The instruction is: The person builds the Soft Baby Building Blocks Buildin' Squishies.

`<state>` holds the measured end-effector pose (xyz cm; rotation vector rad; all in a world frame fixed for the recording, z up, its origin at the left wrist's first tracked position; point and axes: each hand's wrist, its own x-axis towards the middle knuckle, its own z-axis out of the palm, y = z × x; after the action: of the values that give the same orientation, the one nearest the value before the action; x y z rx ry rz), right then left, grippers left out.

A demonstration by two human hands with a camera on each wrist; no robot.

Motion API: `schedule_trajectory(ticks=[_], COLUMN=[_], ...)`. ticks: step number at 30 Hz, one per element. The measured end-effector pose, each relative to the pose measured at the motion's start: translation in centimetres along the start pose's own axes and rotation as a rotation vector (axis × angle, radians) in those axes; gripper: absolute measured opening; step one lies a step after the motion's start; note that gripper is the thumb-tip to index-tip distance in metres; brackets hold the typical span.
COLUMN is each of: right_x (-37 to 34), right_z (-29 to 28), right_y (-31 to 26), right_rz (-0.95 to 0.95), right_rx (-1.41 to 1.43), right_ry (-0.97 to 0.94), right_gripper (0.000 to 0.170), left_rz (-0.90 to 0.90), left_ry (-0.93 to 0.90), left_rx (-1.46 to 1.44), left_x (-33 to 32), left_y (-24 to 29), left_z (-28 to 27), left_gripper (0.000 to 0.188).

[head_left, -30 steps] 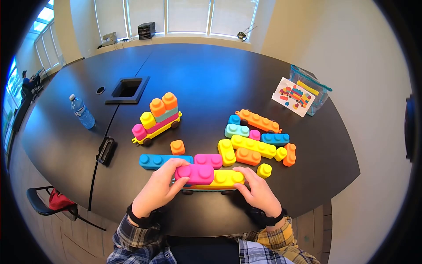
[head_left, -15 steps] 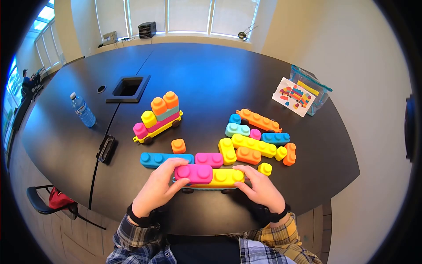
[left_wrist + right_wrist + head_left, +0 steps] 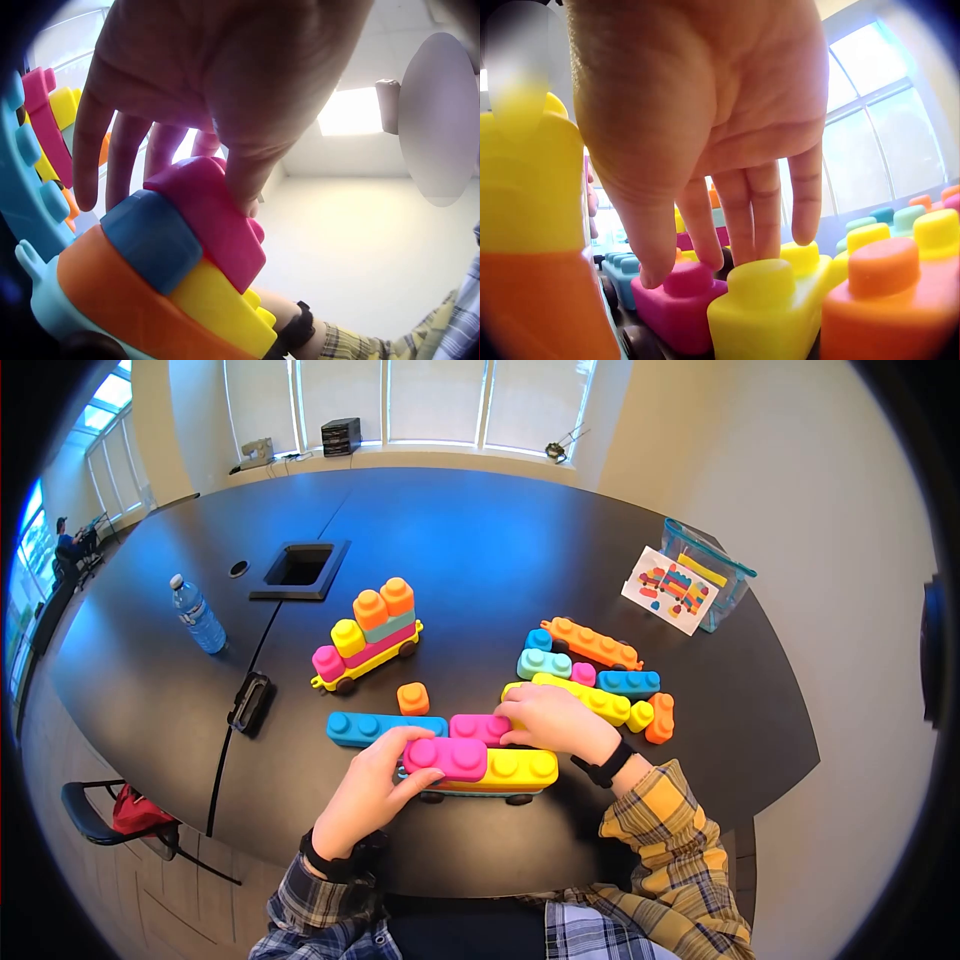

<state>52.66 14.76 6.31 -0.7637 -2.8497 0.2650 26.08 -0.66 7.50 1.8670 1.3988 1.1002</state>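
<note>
My left hand (image 3: pixel 372 782) grips the pink two-stud block (image 3: pixel 446 758), thumb on its near side and fingers at its far side. That block sits on a wheeled wagon, partly over a blue block (image 3: pixel 154 238) and next to a yellow block (image 3: pixel 520 766); an orange layer (image 3: pixel 127 289) and light-blue base (image 3: pixel 56 304) lie beneath. My right hand (image 3: pixel 562 722) reaches over the loose blocks, its thumb and index fingertips at another pink block (image 3: pixel 478 730). Under the palm lies a yellow two-stud block (image 3: pixel 761 300), mostly hidden in the head view.
A built wagon (image 3: pixel 370 645) stands to the left behind a long blue block (image 3: pixel 385 729) and small orange block (image 3: pixel 412 698). Loose blocks and an orange wheeled base (image 3: pixel 595 644) lie to the right. A picture card (image 3: pixel 672 590), clear bag (image 3: pixel 735 575) and water bottle (image 3: pixel 200 618) stand farther off.
My right hand has let go of the wagon's right end and moved forward and left, over the loose blocks. My left hand keeps its grip on the pink block.
</note>
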Motion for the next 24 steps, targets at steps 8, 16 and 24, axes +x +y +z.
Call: schedule_trajectory(ticks=[8, 16, 24], right_x=[0.0, -7.3, -8.5], right_z=[-0.8, -2.7, -2.5], right_y=[-0.8, -3.6, -6.1], right_rz=[0.1, 0.278, 0.294], right_rx=[0.209, 0.682, 0.633], right_ry=[0.077, 0.448, 0.373], right_gripper=[0.027, 0.03, 0.038], left_rz=[-0.004, -0.004, -0.008], left_ry=[-0.005, 0.005, 0.001], left_rx=[0.006, 0.009, 0.014], left_x=[0.0, -0.1, -0.1], left_y=[-0.1, -0.1, -0.3], left_z=[0.0, 0.1, 0.3], left_gripper=[0.043, 0.044, 0.044])
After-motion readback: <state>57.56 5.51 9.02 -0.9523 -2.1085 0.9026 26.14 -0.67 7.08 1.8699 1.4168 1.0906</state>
